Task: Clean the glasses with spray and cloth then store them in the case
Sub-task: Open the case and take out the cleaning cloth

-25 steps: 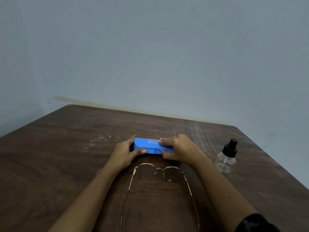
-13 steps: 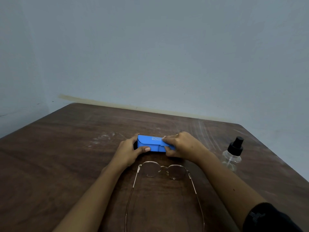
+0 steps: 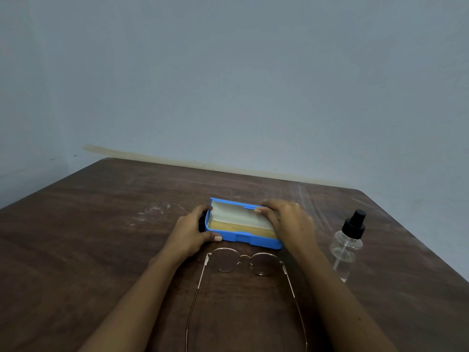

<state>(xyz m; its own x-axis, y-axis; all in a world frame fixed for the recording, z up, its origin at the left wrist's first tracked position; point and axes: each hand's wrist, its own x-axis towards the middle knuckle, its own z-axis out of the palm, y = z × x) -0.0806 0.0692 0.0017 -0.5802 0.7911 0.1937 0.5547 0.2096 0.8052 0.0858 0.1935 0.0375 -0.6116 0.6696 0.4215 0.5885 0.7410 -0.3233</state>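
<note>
A blue glasses case (image 3: 250, 239) lies open in the middle of the table, its lid tipped back and a pale lining inside, with something yellowish in the base. My left hand (image 3: 189, 233) grips the case's left end. My right hand (image 3: 285, 221) holds the lid at the right end. Thin gold-rimmed glasses (image 3: 241, 261) rest unfolded just in front of the case, arms pointing toward me. A clear spray bottle (image 3: 347, 245) with a black nozzle stands to the right of my right forearm.
The brown wooden table (image 3: 101, 250) has pale scuff marks left of the case. Its right edge runs close behind the bottle, and a blue-grey wall stands at the far edge.
The case was shut between my hands; now its lid is swung open and back. Both hands stay at the case's ends.
</note>
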